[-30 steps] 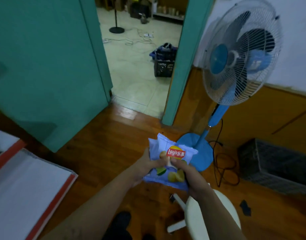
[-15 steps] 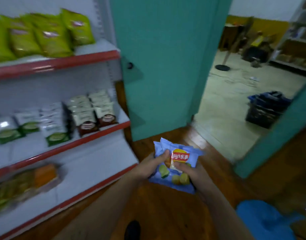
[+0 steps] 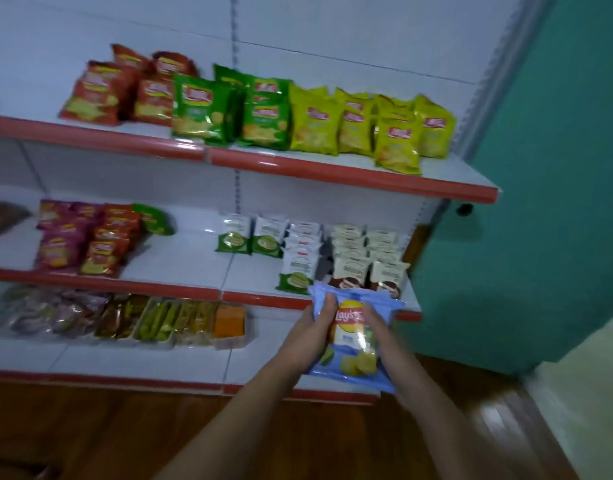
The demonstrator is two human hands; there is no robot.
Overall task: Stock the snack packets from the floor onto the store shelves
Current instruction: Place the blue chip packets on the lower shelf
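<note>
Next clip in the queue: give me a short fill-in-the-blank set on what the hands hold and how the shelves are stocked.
1. The left hand and the right hand together hold one ____ Lay's packet.
2. On the top shelf, the right-end packets are ____.
3. The orange box sits on the ____ shelf.

Missing words: blue; yellow; bottom.

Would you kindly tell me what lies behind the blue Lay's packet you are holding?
Behind the blue Lay's packet run the middle shelf's red edge and the white bottom shelf; anything standing behind it is covered.
</note>
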